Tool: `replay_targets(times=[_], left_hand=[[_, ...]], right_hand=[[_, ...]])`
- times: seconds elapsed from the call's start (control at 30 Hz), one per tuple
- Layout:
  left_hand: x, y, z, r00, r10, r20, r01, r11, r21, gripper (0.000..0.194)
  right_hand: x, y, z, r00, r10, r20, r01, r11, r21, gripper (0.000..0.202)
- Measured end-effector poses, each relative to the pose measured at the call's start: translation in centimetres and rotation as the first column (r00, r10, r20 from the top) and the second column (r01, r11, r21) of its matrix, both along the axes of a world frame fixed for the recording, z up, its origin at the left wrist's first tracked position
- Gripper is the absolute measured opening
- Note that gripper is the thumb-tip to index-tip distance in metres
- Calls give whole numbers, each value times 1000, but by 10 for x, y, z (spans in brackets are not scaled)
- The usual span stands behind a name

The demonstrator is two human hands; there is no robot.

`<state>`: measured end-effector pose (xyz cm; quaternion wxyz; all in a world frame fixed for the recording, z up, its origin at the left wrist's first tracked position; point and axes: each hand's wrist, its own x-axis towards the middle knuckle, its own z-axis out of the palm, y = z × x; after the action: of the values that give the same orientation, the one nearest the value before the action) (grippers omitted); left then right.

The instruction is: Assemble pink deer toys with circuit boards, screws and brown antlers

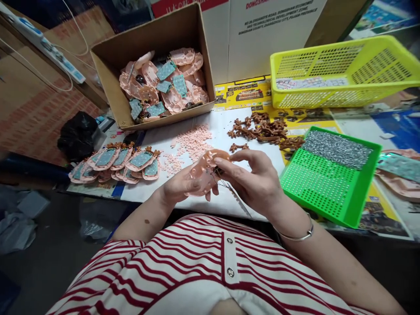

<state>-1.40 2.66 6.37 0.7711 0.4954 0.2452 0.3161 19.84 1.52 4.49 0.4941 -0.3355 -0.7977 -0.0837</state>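
Note:
My left hand point(179, 186) is wrapped round a pink plastic shell point(201, 175), held above the white table covering near my body. Fingers of my right hand point(252, 177) press on the shell's right edge, close to a dark part with thin wires. A strip, perhaps a circuit board seen edge-on, hangs below my right hand. Just beyond my hands lie small pink pieces point(195, 140) and a pile of brown plastic parts point(262, 130). Whether my right hand pinches a small piece is hidden by its fingers.
Pink shells with teal boards point(139, 159) are stacked at the left. A cardboard box point(108, 87) holds more shells. At the right are a green tray point(359, 201) with metal screws point(337, 148) and a yellow basket point(328, 98). Another shell point(402, 168) lies at the far right.

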Motion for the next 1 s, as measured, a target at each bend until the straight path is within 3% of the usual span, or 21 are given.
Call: replay_targets(times=[0.17, 0.33, 0.5, 0.63, 0.87, 1.0], left_hand=[[12, -4, -10, 998, 49, 41, -43, 991, -126, 64], [19, -4, -19, 999, -1, 46, 10, 981, -193, 72], [24, -1, -24, 996, -11, 93, 30, 976, -214, 74], [27, -1, -27, 995, -11, 95, 36, 963, -266, 68], [21, -7, -34, 988, 89, 122, -41, 935, -353, 65], [19, -9, -34, 987, 91, 133, -40, 937, -348, 57]], right_hand=[[-2, 0, -8, 998, -69, 2, 69, 998, -7, 36], [7, -4, -14, 991, -119, 67, 112, 988, 102, 48], [15, -3, -22, 991, -87, 100, 64, 975, 212, 75], [18, -1, -29, 984, -115, 133, 82, 969, 233, 74], [10, -5, -32, 981, -140, 138, 137, 990, 28, 68], [8, -6, -36, 985, -165, 53, 162, 985, 61, 63]])
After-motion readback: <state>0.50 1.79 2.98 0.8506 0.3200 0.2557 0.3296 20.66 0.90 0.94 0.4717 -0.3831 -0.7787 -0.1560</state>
